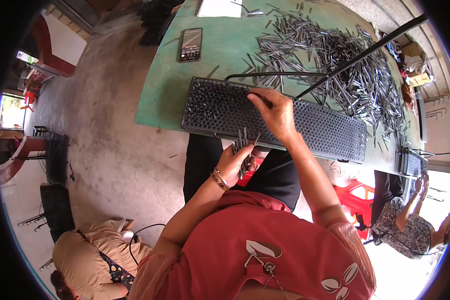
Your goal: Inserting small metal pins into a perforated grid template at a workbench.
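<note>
A long black rack (pixel 330 130) full of round holes lies along the near edge of the green table (pixel 160 95). Its left part is filled with small dark pieces standing in the holes; most holes to the right show bare. My left hand (pixel 232 165), just below the rack's front edge, is closed around a bundle of slim dark grey sticks (pixel 243 140) whose ends fan upward. Over the filled part's border my right hand (pixel 276 112) bends down with thumb and fingers pinched together at the rack's surface. Whatever sits between those fingertips is too small to make out.
A big heap of the same sticks (pixel 355 65) covers the table's far right. A bent black rod (pixel 370 59) slants above it. A phone (pixel 191 45) lies far left. One person (pixel 92 255) is bent over at lower left; another (pixel 405 225) works at right by a red stool (pixel 355 200).
</note>
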Motion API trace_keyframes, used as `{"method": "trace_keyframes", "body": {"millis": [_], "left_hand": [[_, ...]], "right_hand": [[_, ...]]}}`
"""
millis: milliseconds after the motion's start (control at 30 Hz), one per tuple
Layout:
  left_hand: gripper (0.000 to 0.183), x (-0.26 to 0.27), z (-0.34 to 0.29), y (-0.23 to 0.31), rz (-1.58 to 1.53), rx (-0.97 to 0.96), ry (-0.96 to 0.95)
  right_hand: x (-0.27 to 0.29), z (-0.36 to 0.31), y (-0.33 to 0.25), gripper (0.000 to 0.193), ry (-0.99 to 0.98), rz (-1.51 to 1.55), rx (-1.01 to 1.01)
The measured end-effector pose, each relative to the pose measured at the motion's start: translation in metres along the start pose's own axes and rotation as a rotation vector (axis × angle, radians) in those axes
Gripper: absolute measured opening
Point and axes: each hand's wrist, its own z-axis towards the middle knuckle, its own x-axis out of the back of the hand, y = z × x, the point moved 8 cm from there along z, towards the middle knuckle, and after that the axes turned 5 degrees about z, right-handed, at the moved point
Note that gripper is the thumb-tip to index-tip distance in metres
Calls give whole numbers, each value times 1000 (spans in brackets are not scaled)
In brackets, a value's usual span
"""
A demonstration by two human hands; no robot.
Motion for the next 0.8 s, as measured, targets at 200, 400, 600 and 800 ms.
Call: {"method": "trace_keyframes", "body": {"millis": [200, 400, 600, 800], "left_hand": [[17, -1, -5, 7, 27, 26, -2], [17, -1, -5, 12, -5, -12, -28], [20, 2, -7, 17, -21, -72, -17], [21, 1, -3, 26, -67, -137, 17]], "right_hand": [[-25, 3, -5, 17, -56, -231, 285], [-39, -7, -18, 19, -175, -404, 494], [-14, -7, -14, 22, -181, -197, 130], [-14, -42, 10, 19, -410, 52, -324]]}}
